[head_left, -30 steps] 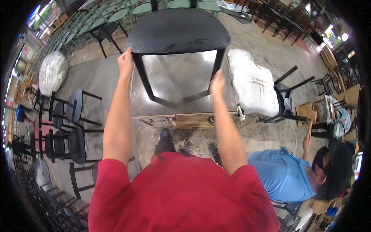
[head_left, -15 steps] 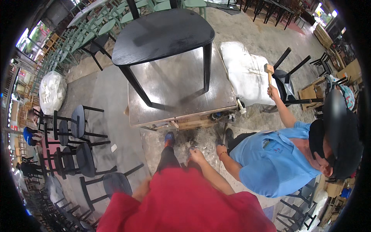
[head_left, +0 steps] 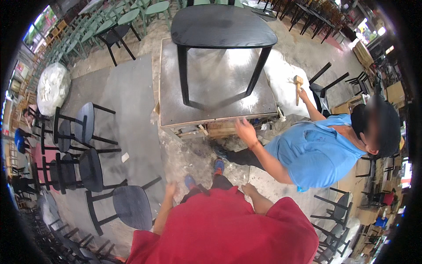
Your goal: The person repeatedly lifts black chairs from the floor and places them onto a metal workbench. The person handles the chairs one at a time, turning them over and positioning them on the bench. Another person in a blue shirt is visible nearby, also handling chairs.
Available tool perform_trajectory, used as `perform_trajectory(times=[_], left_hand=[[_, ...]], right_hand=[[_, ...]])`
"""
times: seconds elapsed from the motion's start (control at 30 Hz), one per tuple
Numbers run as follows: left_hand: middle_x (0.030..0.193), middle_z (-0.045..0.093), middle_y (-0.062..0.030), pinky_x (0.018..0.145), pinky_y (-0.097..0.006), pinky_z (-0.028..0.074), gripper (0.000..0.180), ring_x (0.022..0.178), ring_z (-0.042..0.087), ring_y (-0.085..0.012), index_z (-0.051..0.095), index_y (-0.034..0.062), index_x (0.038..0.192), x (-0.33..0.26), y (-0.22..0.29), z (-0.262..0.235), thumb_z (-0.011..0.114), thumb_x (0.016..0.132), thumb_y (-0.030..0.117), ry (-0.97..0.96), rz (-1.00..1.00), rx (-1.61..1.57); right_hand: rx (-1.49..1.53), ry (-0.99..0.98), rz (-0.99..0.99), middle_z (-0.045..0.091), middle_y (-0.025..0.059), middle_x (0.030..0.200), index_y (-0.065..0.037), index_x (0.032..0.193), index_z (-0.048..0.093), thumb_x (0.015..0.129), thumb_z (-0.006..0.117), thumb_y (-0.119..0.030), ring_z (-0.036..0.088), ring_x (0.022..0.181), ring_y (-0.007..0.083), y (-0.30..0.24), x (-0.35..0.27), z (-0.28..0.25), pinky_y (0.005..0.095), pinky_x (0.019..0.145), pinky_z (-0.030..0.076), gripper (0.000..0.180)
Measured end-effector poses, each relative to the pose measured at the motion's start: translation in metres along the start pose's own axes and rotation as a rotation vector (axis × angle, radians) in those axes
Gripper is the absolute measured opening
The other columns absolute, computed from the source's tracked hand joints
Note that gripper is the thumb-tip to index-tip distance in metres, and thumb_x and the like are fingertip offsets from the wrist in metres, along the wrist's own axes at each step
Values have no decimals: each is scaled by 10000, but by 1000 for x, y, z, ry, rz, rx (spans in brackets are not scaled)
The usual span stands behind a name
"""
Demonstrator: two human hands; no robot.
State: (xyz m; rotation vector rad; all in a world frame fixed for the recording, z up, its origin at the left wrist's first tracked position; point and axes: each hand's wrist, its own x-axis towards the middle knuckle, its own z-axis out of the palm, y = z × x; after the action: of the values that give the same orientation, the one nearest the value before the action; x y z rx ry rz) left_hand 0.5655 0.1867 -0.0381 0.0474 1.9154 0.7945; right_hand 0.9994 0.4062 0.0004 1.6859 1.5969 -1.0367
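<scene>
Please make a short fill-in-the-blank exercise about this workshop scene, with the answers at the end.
1. The black table stands on a low metal ____.
2. The co-worker in the blue shirt raises a wooden ____ in one hand.
3. The person's left hand and right hand hang by the red shirt and hold ____.
4. The black stools stand to the person's ____.

Answers: platform; mallet; nothing; left

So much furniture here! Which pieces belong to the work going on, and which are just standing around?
In the work:
black round-cornered table
grey metal-topped platform
co-worker's wooden mallet

Standing around:
black stools
green chairs
white sack

The left hand and right hand hang empty.
</scene>
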Motion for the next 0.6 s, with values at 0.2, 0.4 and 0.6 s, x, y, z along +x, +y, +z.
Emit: perform_trajectory(times=[0.2,0.4,0.6], left_hand=[[750,644,-66,533,-279,478,396,605,620,-134,623,52,1067,-8,154,-18,544,998,433,-106,448,-138],[750,660,-110,581,-329,499,420,633,625,-174,646,-7,1018,-3,35,-90,582,967,406,-3,384,28],[928,683,-242,783,-522,507,383,916,648,-446,678,-2,1017,-63,-191,-160,545,946,350,166,252,406]], right_hand=[[199,163,-201,694,208,1099,-81,1121,674,927,500,-567,646,1086,383,-120,-24,57,444,915,493,552],[110,27,-432,698,198,1080,-118,1093,668,924,523,-577,646,1071,390,-199,-67,69,458,910,491,510],[220,122,-208,718,164,1031,-103,1073,683,929,548,-541,676,1005,346,-171,-53,86,430,858,506,481]])
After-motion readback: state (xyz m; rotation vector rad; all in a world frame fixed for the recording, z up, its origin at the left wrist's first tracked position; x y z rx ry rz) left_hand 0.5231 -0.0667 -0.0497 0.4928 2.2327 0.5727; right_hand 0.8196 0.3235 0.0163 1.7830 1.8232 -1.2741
